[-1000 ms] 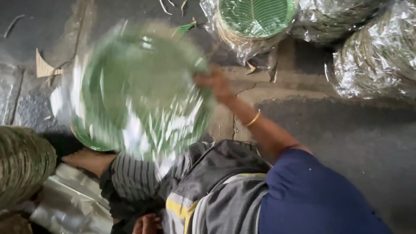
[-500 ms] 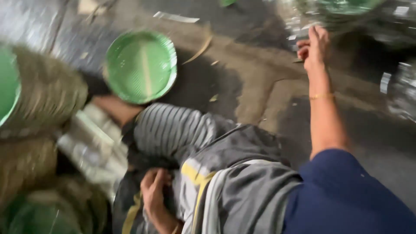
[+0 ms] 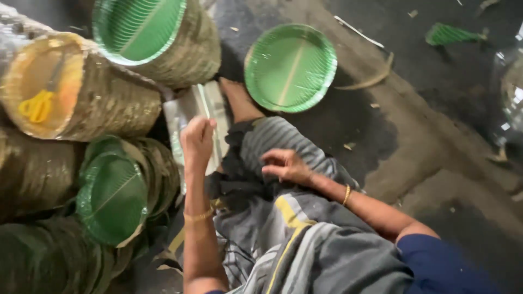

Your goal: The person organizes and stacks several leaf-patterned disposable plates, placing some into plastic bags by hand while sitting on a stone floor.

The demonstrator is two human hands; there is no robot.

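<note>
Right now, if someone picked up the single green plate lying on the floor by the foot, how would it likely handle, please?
The green plate looks thin and shallow, so probably light. Its ribbed surface and central crease suggest a pressed leaf-like sheet, likely to flex if gripped by one edge. It lies flat on the floor, so it should slide rather than roll or tip.
</note>
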